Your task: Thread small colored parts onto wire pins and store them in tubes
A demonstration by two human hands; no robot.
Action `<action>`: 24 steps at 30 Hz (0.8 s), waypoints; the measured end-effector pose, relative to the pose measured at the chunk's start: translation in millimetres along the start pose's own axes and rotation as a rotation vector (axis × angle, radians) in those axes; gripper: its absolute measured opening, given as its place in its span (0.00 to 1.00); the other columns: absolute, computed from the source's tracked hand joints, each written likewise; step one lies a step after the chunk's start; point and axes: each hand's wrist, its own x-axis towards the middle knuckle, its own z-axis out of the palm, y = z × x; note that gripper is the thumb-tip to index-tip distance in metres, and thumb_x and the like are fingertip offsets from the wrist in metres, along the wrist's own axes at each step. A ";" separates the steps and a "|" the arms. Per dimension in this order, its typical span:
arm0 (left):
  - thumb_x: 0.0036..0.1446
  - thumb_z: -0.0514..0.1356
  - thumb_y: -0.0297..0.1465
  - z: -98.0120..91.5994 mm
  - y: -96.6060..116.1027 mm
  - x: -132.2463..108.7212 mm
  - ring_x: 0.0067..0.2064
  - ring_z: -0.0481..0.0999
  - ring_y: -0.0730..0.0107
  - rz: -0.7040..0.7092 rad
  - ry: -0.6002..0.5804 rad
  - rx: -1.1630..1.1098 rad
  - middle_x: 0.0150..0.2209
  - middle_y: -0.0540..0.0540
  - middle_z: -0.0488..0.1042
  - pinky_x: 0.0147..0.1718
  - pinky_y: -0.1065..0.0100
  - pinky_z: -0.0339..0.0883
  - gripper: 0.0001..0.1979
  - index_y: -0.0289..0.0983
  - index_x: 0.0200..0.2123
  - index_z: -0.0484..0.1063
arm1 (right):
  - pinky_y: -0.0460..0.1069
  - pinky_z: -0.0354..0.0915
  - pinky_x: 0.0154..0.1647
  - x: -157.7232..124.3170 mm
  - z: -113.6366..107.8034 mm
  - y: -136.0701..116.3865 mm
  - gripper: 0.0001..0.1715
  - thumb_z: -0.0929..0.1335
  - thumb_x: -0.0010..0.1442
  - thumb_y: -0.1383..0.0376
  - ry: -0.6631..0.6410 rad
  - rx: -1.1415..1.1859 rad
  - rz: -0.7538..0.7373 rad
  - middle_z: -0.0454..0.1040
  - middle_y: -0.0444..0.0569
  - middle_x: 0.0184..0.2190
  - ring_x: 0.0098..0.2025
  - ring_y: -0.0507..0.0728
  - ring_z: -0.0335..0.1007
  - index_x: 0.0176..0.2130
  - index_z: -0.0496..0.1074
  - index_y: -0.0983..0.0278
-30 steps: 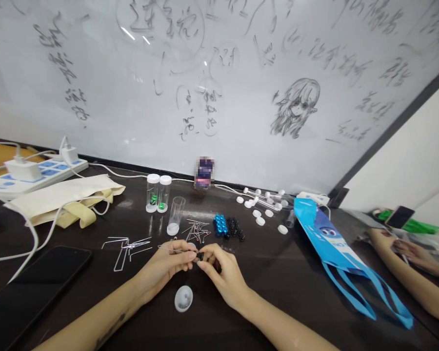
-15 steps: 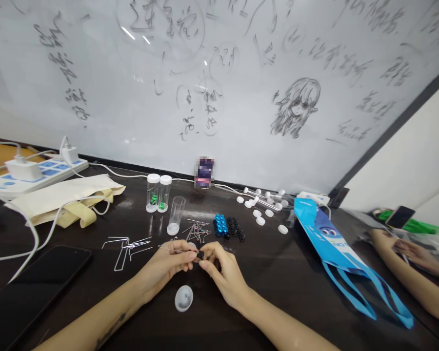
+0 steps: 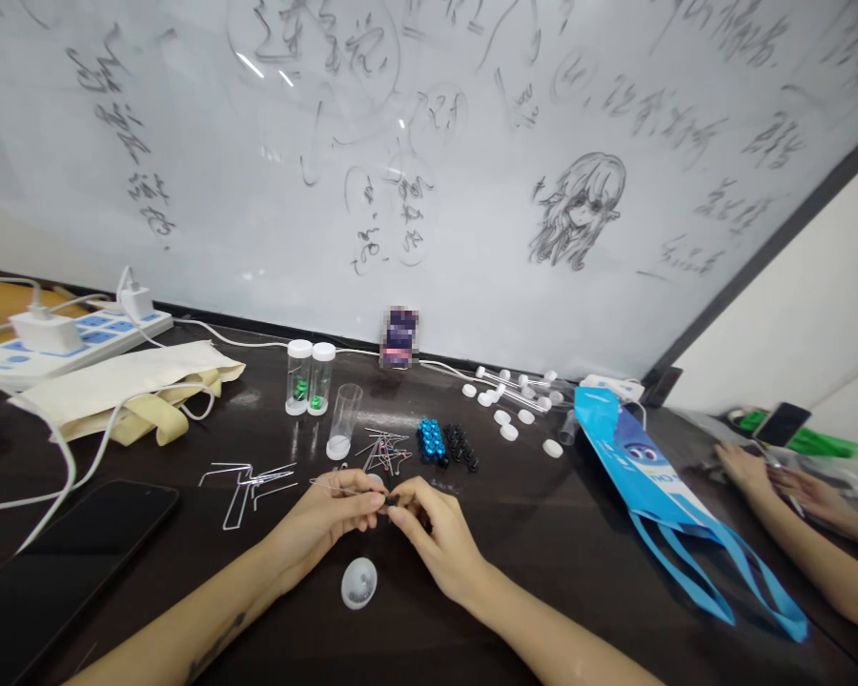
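My left hand [image 3: 343,510] pinches a thin metal rod [image 3: 329,484] that sticks out to the left. My right hand [image 3: 429,524] closes on a small black part [image 3: 393,499], and the fingertips of both hands meet there. A small white cup [image 3: 358,583] with tiny pieces in it lies just in front of my hands. Behind them are loose pins [image 3: 387,450], a group of blue pieces [image 3: 431,439] and a group of black pieces [image 3: 461,448]. An upright clear tube [image 3: 344,422] stands behind my left hand. Bent metal rods [image 3: 247,484] lie to its left.
Two capped tubes [image 3: 311,379] hold green pieces. White caps [image 3: 509,432] are scattered at the back right, beside a blue bag [image 3: 636,457]. A large phone [image 3: 86,562], pale bag [image 3: 129,381] and power strip [image 3: 100,333] lie left. Another person's hands [image 3: 779,486] work at far right.
My hands stay nearly where they were, with the fingers of my right hand shifted slightly around the black part. The other person's hands have moved a little to the left.
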 end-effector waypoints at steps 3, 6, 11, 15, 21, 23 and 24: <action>0.47 0.70 0.29 0.0 0.5 0.1 0.26 0.70 0.78 -0.002 0.003 0.007 0.24 0.51 0.73 0.27 0.76 0.61 0.08 0.33 0.31 0.77 | 0.44 0.61 0.32 -0.2 -0.2 0.6 0.05 0.65 0.66 0.64 0.003 0.024 0.009 0.71 0.42 0.30 0.29 0.50 0.66 0.42 0.67 0.62; 0.47 0.70 0.29 -0.5 0.1 0.7 0.26 0.70 0.78 -0.002 0.006 0.003 0.24 0.51 0.73 0.27 0.76 0.61 0.07 0.33 0.31 0.77 | 0.44 0.61 0.31 -0.4 0.6 0.9 0.10 0.67 0.63 0.65 0.015 0.022 0.009 0.71 0.41 0.31 0.29 0.50 0.66 0.46 0.66 0.61; 0.47 0.70 0.28 -0.6 -0.4 0.5 0.26 0.70 0.78 -0.006 0.010 0.001 0.23 0.51 0.73 0.26 0.77 0.61 0.07 0.33 0.30 0.77 | 0.44 0.61 0.31 -0.3 0.9 0.2 0.04 0.66 0.64 0.65 0.005 0.009 0.005 0.71 0.41 0.29 0.28 0.50 0.65 0.42 0.68 0.61; 0.47 0.70 0.29 0.1 0.3 0.5 0.26 0.70 0.78 -0.008 0.015 -0.005 0.24 0.50 0.74 0.27 0.77 0.61 0.07 0.33 0.30 0.77 | 0.44 0.61 0.31 -0.5 1.1 0.6 0.08 0.67 0.63 0.66 0.023 0.025 0.018 0.71 0.41 0.30 0.28 0.50 0.66 0.44 0.66 0.61; 0.46 0.70 0.29 -0.4 -0.4 0.7 0.26 0.70 0.78 -0.012 0.013 -0.006 0.23 0.51 0.73 0.26 0.77 0.61 0.07 0.33 0.30 0.77 | 0.44 0.61 0.32 -0.3 1.5 0.8 0.05 0.66 0.64 0.65 0.015 0.022 0.015 0.72 0.42 0.31 0.29 0.50 0.66 0.42 0.67 0.61; 0.46 0.70 0.29 -0.9 -1.0 0.4 0.26 0.70 0.78 -0.012 0.015 -0.005 0.23 0.50 0.74 0.26 0.76 0.61 0.07 0.33 0.30 0.77 | 0.44 0.61 0.31 -0.2 1.4 0.4 0.08 0.67 0.63 0.65 0.025 0.028 0.015 0.72 0.42 0.31 0.28 0.50 0.66 0.44 0.67 0.61; 0.46 0.70 0.29 -1.1 -1.2 0.2 0.26 0.70 0.78 -0.014 0.016 -0.004 0.24 0.50 0.74 0.26 0.76 0.61 0.08 0.33 0.31 0.77 | 0.44 0.61 0.31 -0.1 1.2 0.1 0.07 0.67 0.63 0.65 0.027 0.022 0.012 0.72 0.41 0.31 0.28 0.50 0.66 0.43 0.67 0.62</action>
